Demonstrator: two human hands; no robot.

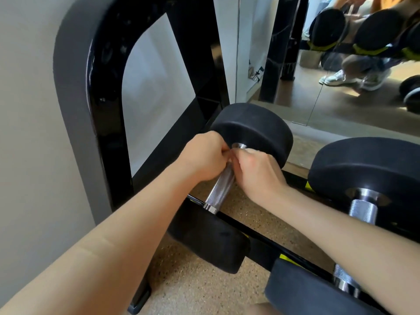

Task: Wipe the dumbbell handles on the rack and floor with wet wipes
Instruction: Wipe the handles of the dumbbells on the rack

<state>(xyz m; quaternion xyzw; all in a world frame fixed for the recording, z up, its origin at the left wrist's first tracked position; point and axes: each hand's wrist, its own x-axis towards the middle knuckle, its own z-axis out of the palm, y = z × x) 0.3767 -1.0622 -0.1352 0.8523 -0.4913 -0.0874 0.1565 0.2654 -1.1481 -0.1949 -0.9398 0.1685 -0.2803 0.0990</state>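
A black dumbbell [254, 130] lies on the lowest rails of the black rack [100, 110], its knurled steel handle [221, 189] pointing toward me. My left hand [204, 155] and my right hand [256, 169] both curl round the far end of that handle, just below the far weight head. Their fingers meet over the bar. A sliver of something white shows between the fingers; I cannot tell whether it is a wipe. The near weight head [204, 242] sits below my left forearm.
A second dumbbell [363, 201] lies on the rack to the right, partly behind my right forearm. A mirror [318, 76] behind the rack reflects more dumbbells and a crouching person's shoes. A grey wall stands left; speckled cork floor [193, 289] lies below.
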